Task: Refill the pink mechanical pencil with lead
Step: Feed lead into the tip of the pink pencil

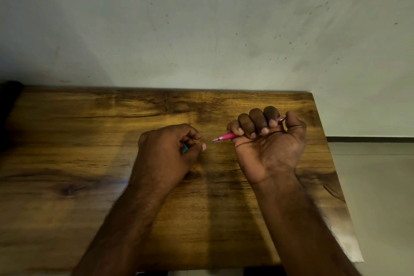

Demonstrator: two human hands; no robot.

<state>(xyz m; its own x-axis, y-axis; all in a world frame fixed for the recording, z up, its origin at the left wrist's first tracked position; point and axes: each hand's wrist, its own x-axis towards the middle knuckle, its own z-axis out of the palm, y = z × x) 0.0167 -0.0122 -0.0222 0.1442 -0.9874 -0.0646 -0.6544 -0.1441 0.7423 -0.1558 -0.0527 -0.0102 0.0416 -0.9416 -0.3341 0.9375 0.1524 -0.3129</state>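
My right hand (267,141) is turned palm up in a fist around the pink mechanical pencil (226,136). The pencil's metal tip points left toward my left hand, and its top end pokes out by my right thumb. My left hand (168,148) rests on the table with fingers curled, thumb and forefinger held close together just left of the pencil tip. A small teal object (185,148) shows inside the left palm, mostly hidden. Any lead between the fingertips is too thin to see.
The wooden table (89,163) stands against a stained pale wall (201,29). Its right edge runs diagonally past my right forearm, with light floor (380,186) beyond it. A dark edge lies at the far left.
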